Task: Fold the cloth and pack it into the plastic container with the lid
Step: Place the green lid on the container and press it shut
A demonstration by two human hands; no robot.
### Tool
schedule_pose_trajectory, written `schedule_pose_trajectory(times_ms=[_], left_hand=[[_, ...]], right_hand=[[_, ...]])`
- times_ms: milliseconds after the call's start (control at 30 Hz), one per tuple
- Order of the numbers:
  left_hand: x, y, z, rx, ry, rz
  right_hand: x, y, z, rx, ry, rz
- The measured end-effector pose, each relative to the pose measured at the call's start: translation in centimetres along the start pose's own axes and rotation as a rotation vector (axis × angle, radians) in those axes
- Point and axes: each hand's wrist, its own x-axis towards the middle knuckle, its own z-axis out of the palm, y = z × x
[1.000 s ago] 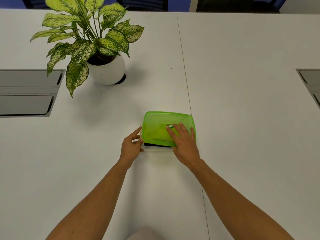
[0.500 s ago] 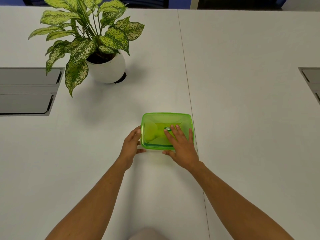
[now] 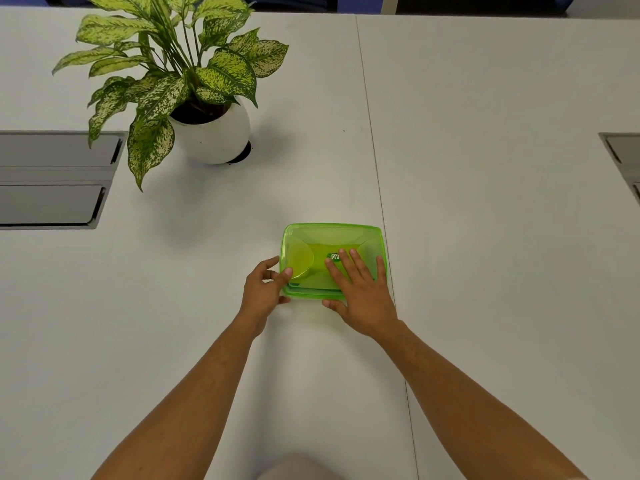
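A translucent green lid (image 3: 325,239) lies flat over the plastic container, whose body is almost fully hidden beneath it, near the middle of the white table (image 3: 485,202). My right hand (image 3: 362,292) rests palm-down on the lid's near right part, fingers spread, thumb against the near edge. My left hand (image 3: 265,289) grips the container's near left corner, one fingertip on top of the lid and the thumb below the rim. The cloth is not visible.
A potted plant with speckled green leaves in a white round pot (image 3: 214,133) stands at the back left. Grey recessed cable hatches sit at the far left (image 3: 52,178) and right edge (image 3: 623,157). A seam (image 3: 375,168) runs between two tabletops.
The lid, tilted up at its near edge with a dark gap a second ago, now sits level on the container. My left hand closed in on the near left corner.
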Motion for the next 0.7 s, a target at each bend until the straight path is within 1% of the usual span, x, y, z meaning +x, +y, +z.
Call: schedule_pose_trajectory(times_ms=[133,367,633,700], left_hand=[[0.31,0.09,-0.19,0.007,-0.018,-0.05],[0.77,0.53,-0.69,0.033,-0.066,-0.057],[0.4,0.24,-0.73,-0.025,-0.025,-0.063],[0.56,0.42,-0.77,-0.025,-0.04,-0.09]], right_hand=[[0.09,-0.2,0.16,0.004,0.009,0.015],[0.37,-0.55,0.21,-0.005,0.013,0.015],[0.4,-0.57,0.22,-0.067,-0.034,0.002],[0.49,-0.51,0.16,-0.067,-0.045,0.002]])
